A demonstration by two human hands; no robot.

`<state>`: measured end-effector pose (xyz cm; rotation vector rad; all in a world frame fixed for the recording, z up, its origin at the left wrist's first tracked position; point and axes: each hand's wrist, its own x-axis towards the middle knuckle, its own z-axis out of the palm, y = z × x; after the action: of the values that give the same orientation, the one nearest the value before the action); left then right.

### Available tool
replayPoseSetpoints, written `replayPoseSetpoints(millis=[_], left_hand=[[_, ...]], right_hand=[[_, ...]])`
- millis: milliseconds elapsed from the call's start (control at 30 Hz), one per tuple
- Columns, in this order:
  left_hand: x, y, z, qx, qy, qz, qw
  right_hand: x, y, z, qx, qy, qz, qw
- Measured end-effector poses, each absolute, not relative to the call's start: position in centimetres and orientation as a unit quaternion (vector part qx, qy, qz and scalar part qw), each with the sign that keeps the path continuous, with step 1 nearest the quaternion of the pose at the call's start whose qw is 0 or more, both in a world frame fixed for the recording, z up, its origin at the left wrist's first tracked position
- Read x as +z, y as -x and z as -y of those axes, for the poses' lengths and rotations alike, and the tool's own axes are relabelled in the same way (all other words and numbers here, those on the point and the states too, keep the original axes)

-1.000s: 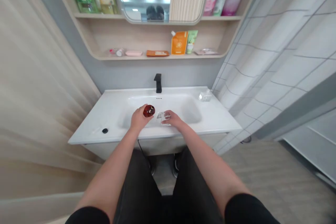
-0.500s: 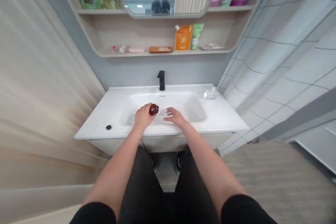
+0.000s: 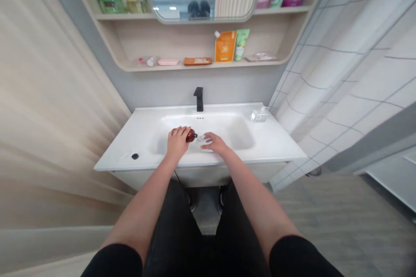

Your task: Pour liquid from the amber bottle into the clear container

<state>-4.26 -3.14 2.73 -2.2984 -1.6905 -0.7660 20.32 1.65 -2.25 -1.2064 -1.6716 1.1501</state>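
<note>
My left hand (image 3: 177,142) is wrapped round a dark red-brown bottle (image 3: 190,135) over the sink. The bottle lies tilted on its side, its uncapped neck pointing right. Just at the neck is a clear cup (image 3: 202,140), held by my right hand (image 3: 215,143) with the fingers curled round its right side. Whether liquid is passing between the two is too small to tell. A small black cap (image 3: 134,156) lies on the left part of the white counter, away from both hands.
Behind the white sink basin (image 3: 242,132) stands a black faucet (image 3: 199,99). A clear glass container (image 3: 259,115) is at the counter's back right. Above, a shelf (image 3: 146,68) holds an orange pouch (image 3: 225,46), a green tube (image 3: 241,45) and a pink soap bar (image 3: 168,62).
My left hand has tipped the bottle further over toward the right, so its neck now points at the clear cup. My right hand has stayed nearly in place.
</note>
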Motion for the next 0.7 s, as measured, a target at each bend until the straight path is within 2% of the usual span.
replayPoseSetpoints(millis=[700], left_hand=[[3.14, 3.92, 3.66, -0.263, 0.780, 0.555, 0.117]], right_hand=[[-1.69, -20.02, -1.52, 0.441, 0.496, 0.654, 0.362]])
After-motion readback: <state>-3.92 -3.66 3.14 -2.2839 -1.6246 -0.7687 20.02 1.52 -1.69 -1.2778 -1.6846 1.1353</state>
